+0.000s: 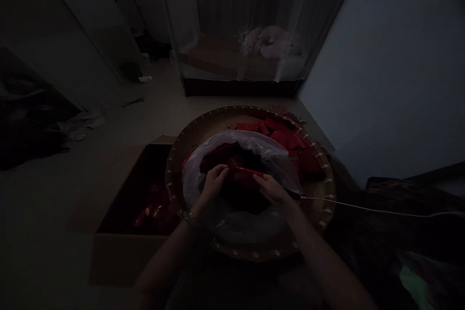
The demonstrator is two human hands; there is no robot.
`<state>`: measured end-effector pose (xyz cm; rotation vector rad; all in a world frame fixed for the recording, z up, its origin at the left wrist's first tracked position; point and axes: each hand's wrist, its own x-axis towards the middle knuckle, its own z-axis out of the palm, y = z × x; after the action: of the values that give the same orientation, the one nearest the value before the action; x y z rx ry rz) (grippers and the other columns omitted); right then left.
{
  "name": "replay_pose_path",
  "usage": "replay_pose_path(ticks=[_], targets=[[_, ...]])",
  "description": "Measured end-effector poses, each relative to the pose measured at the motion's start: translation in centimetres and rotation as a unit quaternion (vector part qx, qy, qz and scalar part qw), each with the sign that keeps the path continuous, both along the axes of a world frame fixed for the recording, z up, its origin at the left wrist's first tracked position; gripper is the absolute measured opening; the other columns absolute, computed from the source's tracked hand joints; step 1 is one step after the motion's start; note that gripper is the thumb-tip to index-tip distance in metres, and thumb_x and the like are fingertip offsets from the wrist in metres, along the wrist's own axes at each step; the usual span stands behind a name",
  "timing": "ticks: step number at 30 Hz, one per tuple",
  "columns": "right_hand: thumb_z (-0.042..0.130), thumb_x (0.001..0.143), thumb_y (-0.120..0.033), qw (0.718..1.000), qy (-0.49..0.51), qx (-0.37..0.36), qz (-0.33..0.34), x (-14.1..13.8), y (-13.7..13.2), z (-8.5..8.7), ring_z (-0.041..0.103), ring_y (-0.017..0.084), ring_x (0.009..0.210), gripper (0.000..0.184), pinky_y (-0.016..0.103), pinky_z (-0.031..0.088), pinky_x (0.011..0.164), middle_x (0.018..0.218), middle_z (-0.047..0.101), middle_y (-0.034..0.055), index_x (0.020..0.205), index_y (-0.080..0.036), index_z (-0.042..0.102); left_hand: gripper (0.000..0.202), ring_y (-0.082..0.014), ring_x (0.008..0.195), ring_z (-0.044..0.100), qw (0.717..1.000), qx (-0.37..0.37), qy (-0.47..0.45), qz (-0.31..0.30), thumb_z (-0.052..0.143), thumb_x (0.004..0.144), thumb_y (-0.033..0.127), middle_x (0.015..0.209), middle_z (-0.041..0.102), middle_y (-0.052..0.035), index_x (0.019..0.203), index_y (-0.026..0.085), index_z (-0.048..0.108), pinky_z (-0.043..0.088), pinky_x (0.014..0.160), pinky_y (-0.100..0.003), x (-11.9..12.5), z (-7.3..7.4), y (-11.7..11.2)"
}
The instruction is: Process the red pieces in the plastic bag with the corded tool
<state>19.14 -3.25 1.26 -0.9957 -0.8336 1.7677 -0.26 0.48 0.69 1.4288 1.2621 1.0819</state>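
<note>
In the dim head view, my left hand [217,176] and my right hand [271,187] are over an open clear plastic bag [194,157]. Between them stretches a thin red packet [249,170], pinched at its two ends by closed fingertips. Red items show faintly inside the bag, though its dark interior hides most of them. The bag rests in a round woven bamboo tray [198,128]. Several flat red packets [286,136] lie piled at the tray's far right. Beside my right wrist, a white cable [363,207] meets a dark end, partly hidden.
An open cardboard box [127,252] with shiny red items stands left of the tray. Ahead is a bed [218,53] behind a pale net, with a pink bundle [274,43] on it. A wall [392,72] rises at right. Dark cloth lies at far left.
</note>
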Motion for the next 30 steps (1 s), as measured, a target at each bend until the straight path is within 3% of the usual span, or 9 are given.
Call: replay_pose_path(ticks=[7, 12, 14, 16, 18, 20, 22, 26, 30], targets=[[0.073, 0.071, -0.040, 0.999, 0.045, -0.011, 0.020, 0.4, -0.2, 0.5, 0.063, 0.021, 0.090, 0.041, 0.034, 0.049, 0.081, 0.104, 0.067, 0.0083, 0.102, -0.015, 0.066, 0.021, -0.0123, 0.070, 0.051, 0.998, 0.051, 0.029, -0.019, 0.052, 0.081, 0.034, 0.073, 0.058, 0.0005, 0.078, 0.015, 0.060, 0.040, 0.065, -0.021, -0.2, 0.3, -0.3], [0.055, 0.085, -0.046, 0.996, 0.064, -0.029, 0.050, 0.4, -0.4, 0.2, 0.059, 0.022, 0.101, 0.038, 0.035, 0.051, 0.078, 0.115, 0.062, 0.0081, 0.111, -0.018, 0.061, 0.021, -0.0143, 0.071, 0.055, 0.995, 0.068, 0.072, -0.003, 0.047, 0.084, 0.032, 0.075, 0.061, -0.0014, 0.081, 0.015, 0.060, 0.043, 0.065, -0.024, -0.5, 0.0, -0.1], [0.047, 0.089, -0.048, 0.995, 0.056, -0.038, 0.069, 0.4, -0.3, 0.0, 0.058, 0.021, 0.103, 0.039, 0.033, 0.051, 0.075, 0.115, 0.062, 0.0077, 0.113, -0.019, 0.060, 0.022, -0.0170, 0.083, 0.057, 0.988, 0.115, 0.108, 0.002, 0.047, 0.085, 0.030, 0.090, 0.064, -0.0049, 0.095, 0.016, 0.060, 0.046, 0.074, -0.028, -0.5, 0.3, -0.4], [0.041, 0.091, -0.051, 0.994, 0.054, -0.036, 0.084, 0.2, -0.3, -0.1, 0.057, 0.021, 0.105, 0.043, 0.033, 0.050, 0.077, 0.113, 0.063, 0.0078, 0.112, -0.019, 0.060, 0.037, -0.0221, 0.105, 0.052, 0.961, 0.208, 0.179, -0.028, 0.054, 0.081, 0.029, 0.116, 0.059, -0.0091, 0.116, 0.018, 0.053, 0.042, 0.089, -0.037, -0.5, 0.7, -0.8], [0.038, 0.091, -0.055, 0.993, 0.065, -0.021, 0.096, -0.2, -0.3, 0.0, 0.055, 0.021, 0.109, 0.048, 0.036, 0.047, 0.085, 0.113, 0.063, 0.0079, 0.112, -0.018, 0.060, 0.062, -0.0288, 0.119, 0.040, 0.907, 0.293, 0.283, -0.105, 0.066, 0.072, 0.031, 0.133, 0.047, -0.0106, 0.129, 0.020, 0.044, 0.035, 0.099, -0.046, -0.3, 1.1, -1.2], [0.038, 0.089, -0.059, 0.991, 0.079, -0.001, 0.105, -0.6, -0.3, 0.1, 0.052, 0.021, 0.114, 0.051, 0.039, 0.041, 0.095, 0.114, 0.062, 0.0075, 0.111, -0.018, 0.060, 0.069, -0.0313, 0.118, 0.038, 0.860, 0.323, 0.362, -0.158, 0.070, 0.069, 0.029, 0.135, 0.046, -0.0093, 0.132, 0.023, 0.043, 0.034, 0.098, -0.050, -0.1, 1.2, -1.5], [0.043, 0.086, -0.061, 0.990, 0.080, 0.011, 0.116, -1.0, -0.5, 0.4, 0.049, 0.021, 0.117, 0.053, 0.040, 0.035, 0.101, 0.115, 0.061, 0.0071, 0.110, -0.018, 0.060, 0.065, -0.0290, 0.111, 0.042, 0.842, 0.326, 0.390, -0.177, 0.068, 0.071, 0.025, 0.131, 0.050, -0.0089, 0.131, 0.021, 0.043, 0.038, 0.094, -0.047, 0.0, 1.0, -1.6], [0.047, 0.082, -0.064, 0.989, 0.062, 0.027, 0.131, -0.9, -0.8, 1.2, 0.049, 0.023, 0.117, 0.055, 0.040, 0.032, 0.103, 0.114, 0.061, 0.0085, 0.107, -0.016, 0.061, 0.060, -0.0249, 0.104, 0.046, 0.857, 0.307, 0.376, -0.174, 0.065, 0.072, 0.018, 0.123, 0.055, -0.0084, 0.129, 0.018, 0.044, 0.044, 0.089, -0.039, 0.0, 0.3, -1.6], [0.044, 0.081, -0.069, 0.989, 0.022, 0.030, 0.143, -0.2, -0.8, 1.9, 0.052, 0.024, 0.113, 0.062, 0.039, 0.035, 0.100, 0.114, 0.062, 0.0100, 0.109, -0.017, 0.061, 0.060, -0.0248, 0.105, 0.046, 0.880, 0.280, 0.347, -0.164, 0.066, 0.070, 0.018, 0.123, 0.055, -0.0071, 0.127, 0.020, 0.046, 0.044, 0.088, -0.039, -0.2, -0.1, -1.6]])
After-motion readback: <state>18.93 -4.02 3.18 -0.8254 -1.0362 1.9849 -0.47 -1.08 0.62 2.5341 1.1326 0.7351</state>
